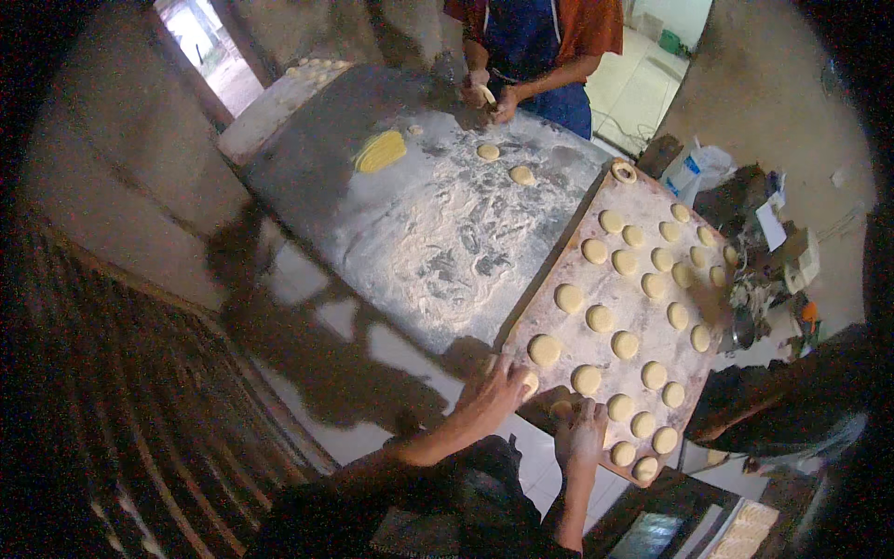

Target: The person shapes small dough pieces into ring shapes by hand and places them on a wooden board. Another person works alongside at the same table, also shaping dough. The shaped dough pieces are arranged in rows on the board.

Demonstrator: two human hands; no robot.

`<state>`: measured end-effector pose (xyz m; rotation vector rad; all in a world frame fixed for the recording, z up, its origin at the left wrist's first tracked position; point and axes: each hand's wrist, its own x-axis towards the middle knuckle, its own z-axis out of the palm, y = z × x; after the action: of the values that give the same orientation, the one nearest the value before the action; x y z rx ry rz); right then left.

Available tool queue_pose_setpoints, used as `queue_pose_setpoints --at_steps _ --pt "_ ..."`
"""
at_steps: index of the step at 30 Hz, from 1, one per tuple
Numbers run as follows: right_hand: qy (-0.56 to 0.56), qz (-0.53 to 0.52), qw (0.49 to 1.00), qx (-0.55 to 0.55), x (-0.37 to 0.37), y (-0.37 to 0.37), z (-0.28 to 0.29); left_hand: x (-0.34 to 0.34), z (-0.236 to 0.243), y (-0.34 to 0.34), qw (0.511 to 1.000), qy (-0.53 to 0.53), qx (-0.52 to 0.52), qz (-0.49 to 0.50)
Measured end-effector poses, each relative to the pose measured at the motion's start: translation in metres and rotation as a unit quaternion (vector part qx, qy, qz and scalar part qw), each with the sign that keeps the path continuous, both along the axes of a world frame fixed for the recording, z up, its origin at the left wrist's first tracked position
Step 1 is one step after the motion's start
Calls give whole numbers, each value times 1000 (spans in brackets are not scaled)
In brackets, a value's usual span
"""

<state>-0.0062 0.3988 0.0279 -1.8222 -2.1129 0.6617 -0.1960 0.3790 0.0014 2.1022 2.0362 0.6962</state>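
Two bare hands, seen from my remote seat through the head camera. Item one, left hand [494, 391]: grip at the near left corner of a pale, flour-dusted board [641, 315]; fingers against a small dough round [530, 383] at the board's edge, partly covered by them. Whether this grip is clamped on the round or merely touching it, I cannot tell. Item two, right hand [581, 434]: grip at the board's near edge, fingers bent, just beside the left hand, the two apart; whether its fingers are together or holding something, I cannot tell.

Dough rounds [586, 379], many: pale yellow, flat, spread over the board in loose rows. I log the nearest just beyond the right grip, others to its right, the rest running away toward the far end. One pale ring [624, 171], at the board's far left corner.

One worktop [307, 168], dark, left of the board, beyond the left grip. On it: flour [447, 238], widely scattered; one ridged yellow piece [380, 151]; two loose dough pieces [505, 163]. One co-worker [535, 47], in a blue apron, at the worktop's far side, both hands at a pale piece [486, 94].
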Motion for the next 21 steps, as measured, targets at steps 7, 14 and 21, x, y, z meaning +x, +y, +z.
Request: queue_pose_setpoints --at_steps 7,14,21 --pt "220 47 964 -143 -28 13 44 -36 4 17 906 -376 -124 -152" --pt "234 103 965 -56 -125 69 -29 -224 6 78 936 -326 -132 24" --pt "-21 58 997 51 -232 127 -17 -300 2 141 998 -38 41 -34"
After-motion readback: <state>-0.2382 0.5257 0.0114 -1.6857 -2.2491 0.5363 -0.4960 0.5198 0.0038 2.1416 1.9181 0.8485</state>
